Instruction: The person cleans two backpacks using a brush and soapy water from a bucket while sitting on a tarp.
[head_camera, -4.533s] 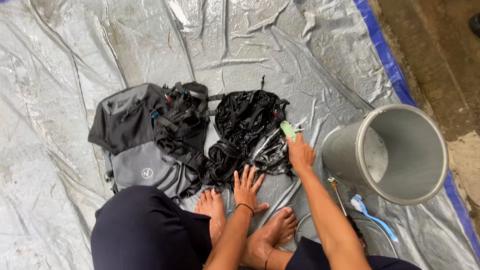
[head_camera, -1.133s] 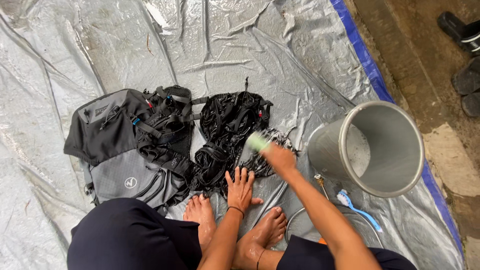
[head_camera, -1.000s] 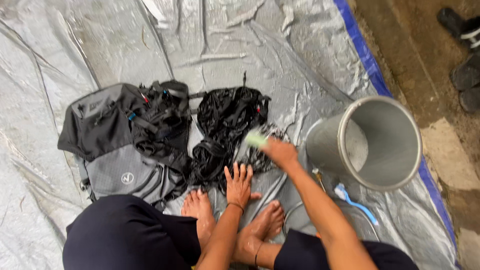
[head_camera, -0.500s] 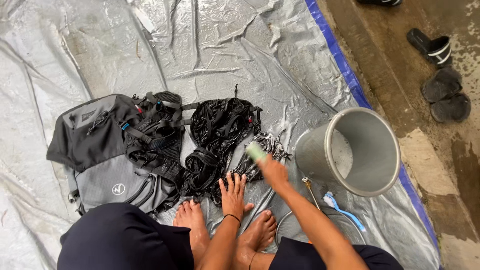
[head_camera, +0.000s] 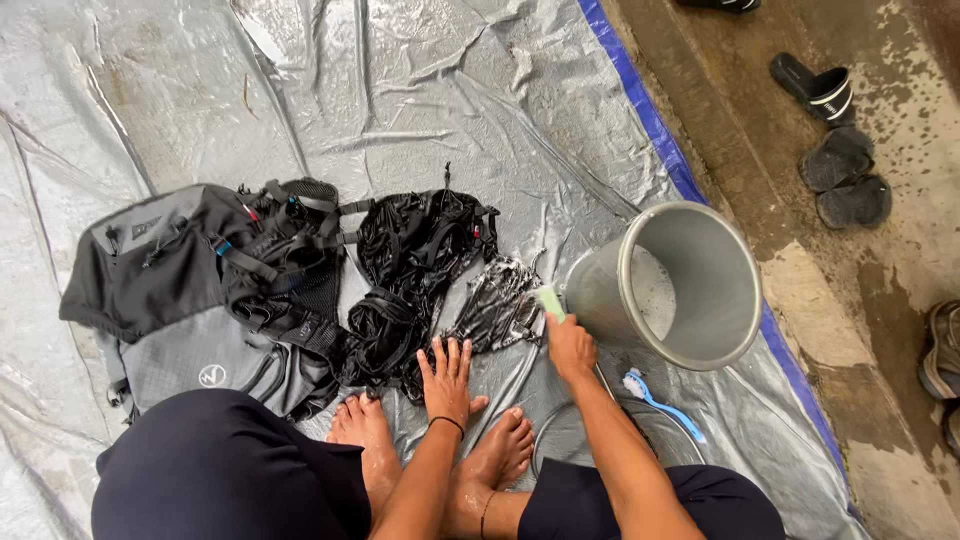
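Two hands: both bare, both low in the head view, between the person's knees and the gear laid out in front.
Right hand (head_camera: 570, 348): fingers closed around a pale green bar of soap (head_camera: 549, 300) — only the upper end of the bar shows above the fist.
Soap position: pressed against the right edge of the sudsy black strap piece (head_camera: 497, 305), just beside the bucket's wall.
Left hand (head_camera: 446, 378): flat, fingers spread apart, palm down on the tarp, fingertips touching the lower edge of the black harness (head_camera: 415, 260); it holds nothing.
Harness: wet, glossy black webbing, crumpled in the middle of the tarp, its right-hand part white with lather.
Backpack (head_camera: 190, 290): grey and black, lying flat to the left of the harness, straps tangled where the two meet.
Bucket (head_camera: 690, 285): grey plastic, tipped on its side with the mouth facing up and right; some foam inside.
Brush (head_camera: 660, 400): small, blue handle, white bristles, on the tarp below the bucket, near the right forearm.
Tarp (head_camera: 400, 90): silver-grey, wrinkled and wet, blue edge running down the right side.
Feet (head_camera: 430, 455): bare, together on the tarp beneath the left hand.
Sandals (head_camera: 835, 150): dark — lying on the wet concrete beyond the tarp's edge, well apart from the work.
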